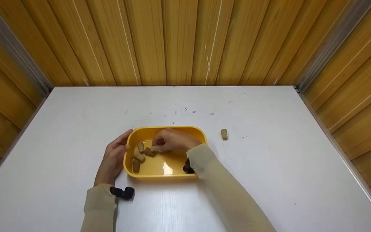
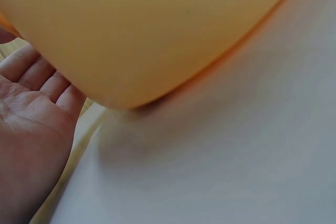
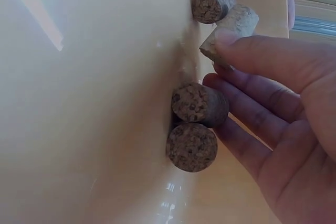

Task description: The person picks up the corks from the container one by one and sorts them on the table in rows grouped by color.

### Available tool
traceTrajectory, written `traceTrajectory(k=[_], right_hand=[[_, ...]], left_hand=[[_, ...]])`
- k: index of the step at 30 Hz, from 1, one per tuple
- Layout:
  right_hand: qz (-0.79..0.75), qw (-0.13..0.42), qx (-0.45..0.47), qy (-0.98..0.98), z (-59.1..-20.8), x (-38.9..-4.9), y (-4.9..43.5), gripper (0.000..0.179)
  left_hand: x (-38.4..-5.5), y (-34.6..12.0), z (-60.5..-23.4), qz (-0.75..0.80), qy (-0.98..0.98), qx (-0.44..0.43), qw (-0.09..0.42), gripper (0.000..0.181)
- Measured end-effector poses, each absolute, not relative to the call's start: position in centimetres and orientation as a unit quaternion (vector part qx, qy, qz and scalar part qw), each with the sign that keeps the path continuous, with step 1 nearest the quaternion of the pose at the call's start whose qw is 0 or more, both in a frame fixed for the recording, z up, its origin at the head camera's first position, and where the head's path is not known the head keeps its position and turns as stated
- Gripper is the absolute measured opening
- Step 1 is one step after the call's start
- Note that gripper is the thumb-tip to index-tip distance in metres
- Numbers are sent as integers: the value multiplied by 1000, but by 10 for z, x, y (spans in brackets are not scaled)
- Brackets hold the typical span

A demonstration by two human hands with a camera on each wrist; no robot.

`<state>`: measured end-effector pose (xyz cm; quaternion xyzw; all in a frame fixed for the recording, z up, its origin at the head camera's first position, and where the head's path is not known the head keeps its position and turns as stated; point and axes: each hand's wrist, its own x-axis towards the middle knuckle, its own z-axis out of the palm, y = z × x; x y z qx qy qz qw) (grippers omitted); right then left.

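A yellow plastic tub (image 1: 164,176) stands on the white table. My left hand (image 1: 111,159) rests along its left outer wall, fingers extended, palm toward the tub (image 2: 131,40) in the left wrist view. Inside, my right hand (image 1: 175,140) pinches a pale cork (image 3: 239,22) between thumb and fingertips. Two darker corks (image 3: 191,148) lie side by side below those fingers in the right wrist view, and another cork (image 3: 207,8) lies just beyond the held one. From the head view, several corks (image 1: 136,166) gather at the tub's left end.
One cork (image 1: 224,134) stays outside on the table, right of the tub. Small dark specks (image 1: 185,109) dot the tabletop (image 1: 256,180) behind the tub. Wood-patterned panels (image 1: 179,42) border the table at the back and sides.
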<state>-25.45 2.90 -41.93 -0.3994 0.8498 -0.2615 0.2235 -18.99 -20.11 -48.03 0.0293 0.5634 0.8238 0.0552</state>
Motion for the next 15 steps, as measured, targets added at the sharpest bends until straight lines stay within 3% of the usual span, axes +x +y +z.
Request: traceTrajectory(k=[15], right_hand=[[-295,227,-391,842,-409,-257,46,21]], left_hand=[[-190,-201,-480,824,563,39,52,59]])
